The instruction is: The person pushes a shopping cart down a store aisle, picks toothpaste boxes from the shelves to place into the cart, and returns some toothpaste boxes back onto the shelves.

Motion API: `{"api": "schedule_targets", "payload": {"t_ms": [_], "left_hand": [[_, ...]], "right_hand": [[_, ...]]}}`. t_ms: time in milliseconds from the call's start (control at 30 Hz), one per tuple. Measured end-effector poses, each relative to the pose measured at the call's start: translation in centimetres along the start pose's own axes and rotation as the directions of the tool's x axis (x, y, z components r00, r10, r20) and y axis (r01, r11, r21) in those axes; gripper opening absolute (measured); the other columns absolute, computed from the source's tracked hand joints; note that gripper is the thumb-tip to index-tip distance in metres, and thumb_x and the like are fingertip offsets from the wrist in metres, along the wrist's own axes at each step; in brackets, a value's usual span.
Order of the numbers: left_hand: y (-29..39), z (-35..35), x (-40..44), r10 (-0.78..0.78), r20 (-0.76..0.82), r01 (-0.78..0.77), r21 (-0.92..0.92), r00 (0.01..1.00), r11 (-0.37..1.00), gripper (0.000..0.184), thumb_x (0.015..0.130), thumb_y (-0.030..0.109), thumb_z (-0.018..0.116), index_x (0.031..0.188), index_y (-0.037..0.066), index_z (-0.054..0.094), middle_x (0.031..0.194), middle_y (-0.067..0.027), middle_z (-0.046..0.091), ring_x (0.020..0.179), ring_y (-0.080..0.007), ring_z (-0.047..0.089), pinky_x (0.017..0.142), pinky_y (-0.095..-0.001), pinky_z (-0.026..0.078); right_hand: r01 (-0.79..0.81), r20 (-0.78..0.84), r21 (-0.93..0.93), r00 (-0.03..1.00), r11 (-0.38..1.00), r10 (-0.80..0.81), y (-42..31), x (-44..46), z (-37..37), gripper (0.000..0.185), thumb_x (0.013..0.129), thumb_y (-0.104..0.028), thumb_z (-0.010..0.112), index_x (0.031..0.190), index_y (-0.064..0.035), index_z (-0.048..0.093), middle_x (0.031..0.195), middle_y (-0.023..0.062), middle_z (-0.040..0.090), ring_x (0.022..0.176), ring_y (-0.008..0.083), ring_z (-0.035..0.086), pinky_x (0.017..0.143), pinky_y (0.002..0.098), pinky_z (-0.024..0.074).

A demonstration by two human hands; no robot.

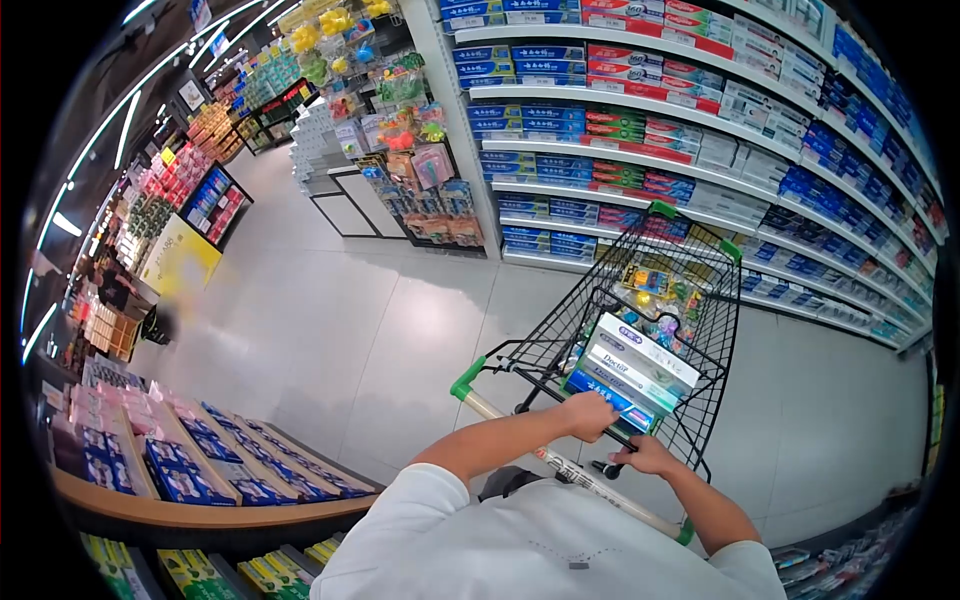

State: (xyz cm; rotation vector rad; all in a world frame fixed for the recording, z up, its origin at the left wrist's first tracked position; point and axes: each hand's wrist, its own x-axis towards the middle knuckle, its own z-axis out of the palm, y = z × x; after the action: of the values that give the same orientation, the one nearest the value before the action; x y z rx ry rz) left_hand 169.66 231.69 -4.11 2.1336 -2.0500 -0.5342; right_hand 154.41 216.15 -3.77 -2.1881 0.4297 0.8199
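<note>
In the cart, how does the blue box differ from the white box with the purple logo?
The blue box is mostly blue; the white box is mostly white. The blue box sits right by the left hand, while the white box lies farther from it. Both are long, printed boxes.

Black wire cart [715,345]: stacked boxes [643,365], colourful packages [655,285] beyond.

"Doctor" shows on the long silver-white cardboard box [648,378] in the black wire cart [729,250]! And shelved red-and-white cardboard cartons [625,57] flash "360".
</note>
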Motion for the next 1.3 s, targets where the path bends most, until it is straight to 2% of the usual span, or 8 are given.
{"api": "schedule_targets", "payload": {"t_ms": [200, 400, 533, 667, 767, 867, 900, 1300], "left_hand": [[-1.7, -0.4, 1.8, 0.087, 0.037, -0.086, -0.008, 0.996, 0.996, 0.025, 0.070, 0.015, 0.063, 0.090, 0.001, 0.063, 0.078, -0.0165, 0.066, 0.074, -0.0341, 0.066, 0.067, -0.0435, 0.052], [-5.0, -1.7, 3.3, 0.195, 0.083, -0.197, 0.011, 0.977, 0.980, 0.024, 0.070, 0.017, 0.063, 0.088, 0.001, 0.064, 0.077, -0.0161, 0.065, 0.071, -0.0349, 0.066, 0.066, -0.0441, 0.052], [-8.0, -3.8, 2.8, 0.160, 0.262, -0.178, 0.045, 0.952, 0.983, 0.037, 0.074, 0.027, 0.070, 0.098, 0.001, 0.065, 0.100, -0.0175, 0.064, 0.098, -0.0317, 0.062, 0.079, -0.0421, 0.050], [-11.6, -9.3, -1.8, 0.169, -0.111, -0.166, 0.029, 0.979, 0.986, 0.044, 0.077, 0.031, 0.071, 0.107, 0.002, 0.060, 0.119, -0.0168, 0.054, 0.112, -0.0289, 0.052, 0.094, -0.0384, 0.042], [-14.8, -9.7, -4.8, -0.014, -0.350, -0.021, -0.096, 0.937, 0.995, 0.025, 0.082, 0.029, 0.064, 0.087, 0.005, 0.063, 0.098, -0.0133, 0.063, 0.095, -0.0264, 0.057, 0.081, -0.0403, 0.043], [-16.9, -10.0, -6.4, -0.105, -0.119, 0.104, -0.013, 0.987, 0.994, 0.029, 0.085, 0.033, 0.057, 0.071, 0.008, 0.064, 0.072, -0.0072, 0.064, 0.080, -0.0242, 0.061, 0.073, -0.0382, 0.041], [-17.8, -9.4, -6.6, 0.007, -0.421, 0.015, 0.049, 0.907, 0.999, 0.037, 0.087, 0.034, 0.051, 0.061, 0.011, 0.063, 0.060, -0.0046, 0.061, 0.068, -0.0247, 0.061, 0.069, -0.0374, 0.040], [-23.6, -14.3, -2.1, -0.118, -0.047, 0.120, 0.042, 0.992, 0.992, 0.032, 0.083, 0.034, 0.053, 0.069, 0.008, 0.067, 0.064, -0.0109, 0.064, 0.067, -0.0276, 0.064, 0.075, -0.0377, 0.041]], "right_hand": [[-0.075, -0.069, 0.240, 0.993, 0.968, 0.094, -1.4, -0.5, -0.7, 0.044, 0.072, -0.045, 0.077, 0.079, -0.0023, 0.069, 0.074, 0.0098, 0.065, 0.069, 0.0197, 0.060, 0.066, 0.0326, 0.0464], [-0.134, -0.252, 0.138, 0.954, 0.981, 0.165, 0.0, 2.7, 1.7, 0.040, 0.074, -0.038, 0.074, 0.079, 0.0015, 0.069, 0.074, 0.0182, 0.067, 0.071, 0.0272, 0.064, 0.067, 0.0366, 0.0490], [-0.145, -0.324, 0.174, 0.926, 0.974, 0.195, -2.9, 3.3, 1.5, 0.038, 0.075, -0.036, 0.069, 0.081, 0.0010, 0.070, 0.079, 0.0251, 0.066, 0.080, 0.0386, 0.065, 0.073, 0.0419, 0.0501], [-0.223, -0.380, 0.182, 0.882, 0.958, 0.278, -4.7, 5.0, 1.8, 0.031, 0.075, -0.030, 0.067, 0.081, -0.0002, 0.070, 0.080, 0.0255, 0.066, 0.081, 0.0392, 0.065, 0.075, 0.0431, 0.0503], [-0.253, -0.387, 0.244, 0.860, 0.936, 0.333, -7.0, 6.5, 1.2, 0.030, 0.074, -0.027, 0.066, 0.081, 0.0011, 0.070, 0.080, 0.0255, 0.065, 0.081, 0.0397, 0.064, 0.075, 0.0434, 0.0501], [-0.205, -0.446, 0.281, 0.837, 0.937, 0.317, -6.5, 8.9, 2.0, 0.027, 0.073, -0.022, 0.066, 0.078, 0.0048, 0.067, 0.072, 0.0230, 0.065, 0.070, 0.0364, 0.065, 0.067, 0.0424, 0.0509], [-0.217, -0.420, 0.361, 0.831, 0.907, 0.365, -8.2, 8.8, 1.1, 0.025, 0.073, -0.019, 0.065, 0.076, 0.0058, 0.066, 0.067, 0.0211, 0.064, 0.062, 0.0328, 0.064, 0.061, 0.0407, 0.0503], [-0.180, -0.409, 0.596, 0.771, 0.783, 0.488, -12.9, 12.7, -1.4, 0.019, 0.074, -0.011, 0.062, 0.077, 0.0074, 0.061, 0.059, 0.0125, 0.058, 0.047, 0.0207, 0.056, 0.045, 0.0338, 0.0443]]}}
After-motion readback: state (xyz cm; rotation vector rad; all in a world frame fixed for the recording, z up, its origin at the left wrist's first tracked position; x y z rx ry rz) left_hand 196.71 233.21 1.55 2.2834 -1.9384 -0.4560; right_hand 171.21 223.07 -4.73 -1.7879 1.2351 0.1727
